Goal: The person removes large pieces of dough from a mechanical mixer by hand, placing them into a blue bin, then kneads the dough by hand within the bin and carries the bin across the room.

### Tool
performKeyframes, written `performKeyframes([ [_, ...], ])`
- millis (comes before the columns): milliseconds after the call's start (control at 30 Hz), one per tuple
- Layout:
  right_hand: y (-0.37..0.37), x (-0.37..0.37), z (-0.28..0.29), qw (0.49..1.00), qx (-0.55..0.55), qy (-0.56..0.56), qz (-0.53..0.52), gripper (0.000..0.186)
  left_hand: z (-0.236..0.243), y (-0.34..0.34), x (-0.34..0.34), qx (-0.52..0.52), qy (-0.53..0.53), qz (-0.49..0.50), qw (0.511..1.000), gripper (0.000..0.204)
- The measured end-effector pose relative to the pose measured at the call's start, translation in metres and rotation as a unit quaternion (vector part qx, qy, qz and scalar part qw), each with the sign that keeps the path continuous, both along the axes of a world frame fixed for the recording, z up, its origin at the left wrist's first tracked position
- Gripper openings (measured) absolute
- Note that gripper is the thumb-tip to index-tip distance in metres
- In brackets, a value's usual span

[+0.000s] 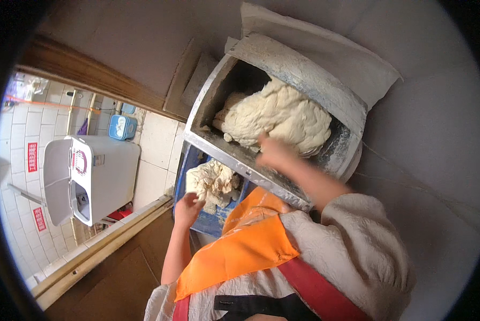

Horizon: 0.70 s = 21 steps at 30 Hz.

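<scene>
A large, pale, lumpy mass of dough (283,115) lies in an open metal mixer tub (213,140) with flour-caked walls. My right hand (277,155) reaches over the tub's near rim to the near edge of this dough. It is a little blurred, and I cannot make out whether its fingers grip anything. Below and left of the tub, a second, rougher heap of dough (212,182) sits in a blue plastic crate (205,223). My left hand (187,210) is at the near left side of that heap, its fingertips closed on the dough's edge.
A whitened mixer lid (304,67) stands raised behind the tub, against a sheet (331,48). At left, past a wooden door frame (106,243), are a white chest with its lid open (109,168) and a blue bucket (122,127). My orange apron (240,257) hangs close to the crate.
</scene>
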State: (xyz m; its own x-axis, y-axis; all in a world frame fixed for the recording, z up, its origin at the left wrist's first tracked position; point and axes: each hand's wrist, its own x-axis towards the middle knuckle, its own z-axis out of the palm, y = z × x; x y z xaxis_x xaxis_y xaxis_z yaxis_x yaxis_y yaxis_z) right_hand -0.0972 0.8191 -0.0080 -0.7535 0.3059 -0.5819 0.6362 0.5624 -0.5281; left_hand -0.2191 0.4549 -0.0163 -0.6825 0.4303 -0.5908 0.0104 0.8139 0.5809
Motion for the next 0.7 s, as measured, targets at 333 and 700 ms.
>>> performKeyframes([
  [333, -0.003, 0.096, -0.056, 0.986, 0.051, 0.107, -0.119, 0.023, 0.184, 0.089, 0.017, 0.389, -0.168, 0.042, 0.905, 0.029],
  [700, -0.139, 0.122, -0.046, 0.92, 0.268, 0.275, -0.075, 0.058, 0.381, 0.075, 0.099, 0.75, -0.333, -0.287, 0.495, 0.035],
])
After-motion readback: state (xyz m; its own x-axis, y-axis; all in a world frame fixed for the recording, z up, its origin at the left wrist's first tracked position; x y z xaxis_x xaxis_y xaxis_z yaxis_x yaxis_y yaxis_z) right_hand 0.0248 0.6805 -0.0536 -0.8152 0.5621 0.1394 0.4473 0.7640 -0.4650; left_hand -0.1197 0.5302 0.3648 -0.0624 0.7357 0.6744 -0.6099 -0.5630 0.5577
